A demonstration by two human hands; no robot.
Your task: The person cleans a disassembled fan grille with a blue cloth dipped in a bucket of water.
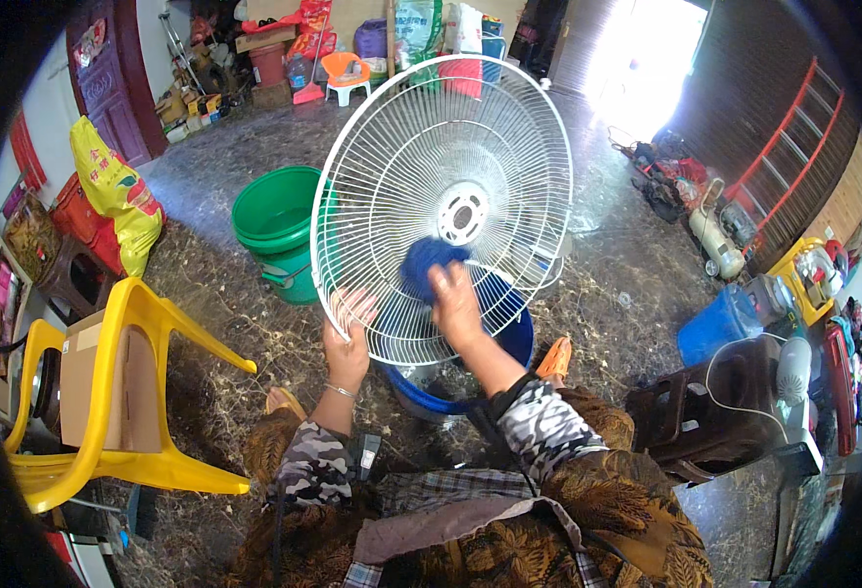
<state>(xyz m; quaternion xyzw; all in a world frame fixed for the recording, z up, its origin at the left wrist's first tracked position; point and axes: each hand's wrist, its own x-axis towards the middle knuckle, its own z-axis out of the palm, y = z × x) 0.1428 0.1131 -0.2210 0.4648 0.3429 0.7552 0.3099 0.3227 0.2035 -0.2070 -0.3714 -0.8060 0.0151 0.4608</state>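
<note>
A round white wire fan grille (463, 213) is tilted up in front of me, above a blue bucket (421, 400) with liquid in it. My left hand (348, 345) grips the grille's rim at the lower left, its fingers partly seen through the wires. In my right hand (458, 309) is a bunched dark blue cloth (429, 265), pressed against the wires below the hub. The cloth's exact weave is too blurred to make out. Part of the bucket is hidden behind the grille and my right forearm.
A green bucket (272, 211) stands just left of the grille. Nearer on the left is a yellow plastic chair (151, 377) with a cardboard box (98, 392). A dark brown stool (695, 407), a blue bin (717, 323) and an air compressor (715, 230) line the right side.
</note>
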